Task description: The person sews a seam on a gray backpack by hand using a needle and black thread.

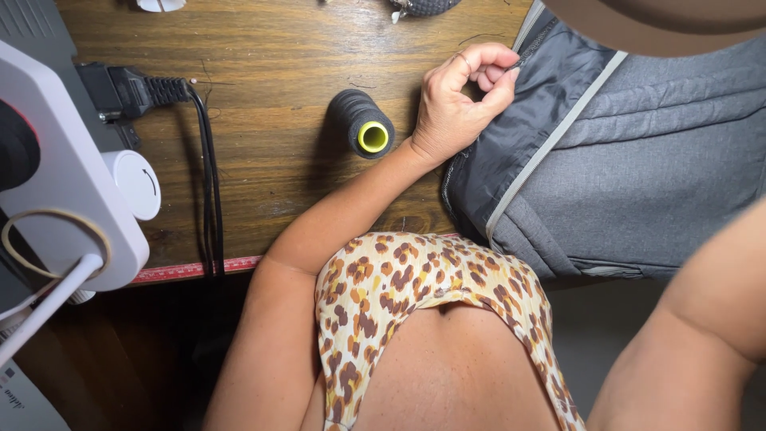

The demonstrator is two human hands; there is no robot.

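We count one spool of dark thread [361, 123] standing on the wooden table [271, 72], its yellow-green core turned up toward us, and we take it as our landmark. Just to the right of the spool lies our left hand [463, 100], fingers curled narrow, thumb and forefinger pinched on the edge of one grey jacket [606, 160]. The jacket spreads out to the right of the spool, over the table edge, with one pale piping line running slantwise across its dark lining. The spool and the hand are near each other but not touching.

Our right hand is out of sight; only the forearm [702, 319] shows, low and far right of the spool, in front of the jacket's lower part, so we cannot tell how that hand stands.

To the left of the spool we see one black plug [132, 92] with two black cords [209, 183] running down toward the table's near edge, where one red measuring tape [195, 270] lies along the rim. Farther left stands one white sewing machine [64, 183] with one round white knob [134, 183]. Beyond the spool, at the far edge of the view, two small objects are cut off and too partial to name. A tan hat brim [662, 20] hides the upper right corner.
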